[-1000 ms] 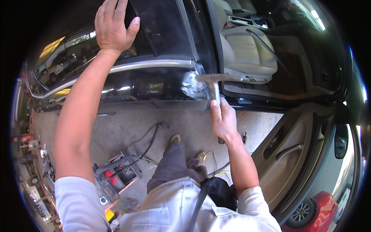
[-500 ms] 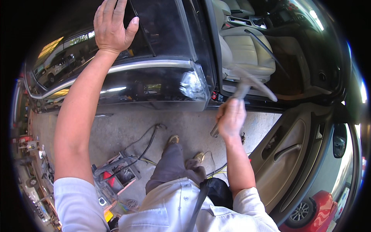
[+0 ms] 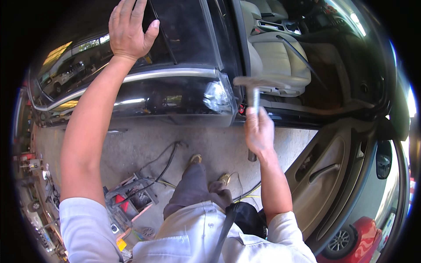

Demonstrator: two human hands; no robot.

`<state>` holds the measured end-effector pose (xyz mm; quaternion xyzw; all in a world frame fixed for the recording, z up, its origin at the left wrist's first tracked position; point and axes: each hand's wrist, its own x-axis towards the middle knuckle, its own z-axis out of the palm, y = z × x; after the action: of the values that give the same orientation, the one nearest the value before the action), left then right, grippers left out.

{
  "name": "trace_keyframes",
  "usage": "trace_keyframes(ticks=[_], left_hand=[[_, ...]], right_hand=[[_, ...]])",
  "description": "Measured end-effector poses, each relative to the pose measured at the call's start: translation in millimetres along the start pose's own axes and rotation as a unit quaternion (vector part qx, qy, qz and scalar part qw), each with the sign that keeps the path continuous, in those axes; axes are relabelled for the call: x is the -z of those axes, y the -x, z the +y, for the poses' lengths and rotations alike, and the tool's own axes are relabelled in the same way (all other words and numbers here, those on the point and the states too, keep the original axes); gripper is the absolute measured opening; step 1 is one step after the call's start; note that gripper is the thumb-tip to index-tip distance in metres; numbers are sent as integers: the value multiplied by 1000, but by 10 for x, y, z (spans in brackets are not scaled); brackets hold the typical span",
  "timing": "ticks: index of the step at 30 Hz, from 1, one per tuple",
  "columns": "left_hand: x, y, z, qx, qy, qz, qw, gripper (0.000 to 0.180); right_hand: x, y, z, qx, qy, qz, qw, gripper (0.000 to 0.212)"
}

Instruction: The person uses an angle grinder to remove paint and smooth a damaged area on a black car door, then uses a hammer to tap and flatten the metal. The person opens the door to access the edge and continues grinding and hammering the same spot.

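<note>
With fingers wrapped round its handle, my right hand [image 3: 259, 130] grips a hammer [image 3: 253, 94]. The hammer's long head is slightly smeared by motion and hangs beside the edge of the black rear car door [image 3: 153, 101]. Near that edge the door carries a bare, silvery patch [image 3: 216, 95] where the black paint is gone. My left hand [image 3: 131, 35] lies flat on the dark rear window area, thumb spread, holding nothing; its fingertips run to the top of the view.
The front door [image 3: 326, 175] stands swung out at right, showing its beige inner panel. Behind the hammer is a light front seat [image 3: 280, 59]. On the concrete floor lie a black cable [image 3: 169, 158] and a tool tray [image 3: 136, 197]. A red car [image 3: 362, 239] stands at lower right.
My right hand has swung the hammer leftward, bringing its head from over the seat and sill toward the rear door's edge. My left hand has stayed nearly still.
</note>
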<state>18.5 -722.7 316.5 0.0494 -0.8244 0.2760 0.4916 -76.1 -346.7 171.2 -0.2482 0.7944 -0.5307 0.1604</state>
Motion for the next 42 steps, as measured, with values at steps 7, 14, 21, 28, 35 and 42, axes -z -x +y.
trace_keyframes(ticks=[7,14,21,28,35,42], left_hand=[[6,3,-13,6,3,-16,1000,75],[12,-5,-2,11,8,-18,1000,74],[32,3,12,18,2,-27,999,74],[22,0,17,18,11,-20,1000,74],[40,8,16,19,7,-22,1000,74],[24,-2,12,4,10,4,1000,74]], right_hand=[[0,-63,22,37,53,-36,997,41],[-32,-22,96,85,89,-63,990,39],[25,-92,-39,-12,-193,24,981,35],[2,-161,-68,-6,-118,12,993,40],[81,-184,-176,49,90,-11,995,44],[14,-152,-159,40,84,-112,989,45]])
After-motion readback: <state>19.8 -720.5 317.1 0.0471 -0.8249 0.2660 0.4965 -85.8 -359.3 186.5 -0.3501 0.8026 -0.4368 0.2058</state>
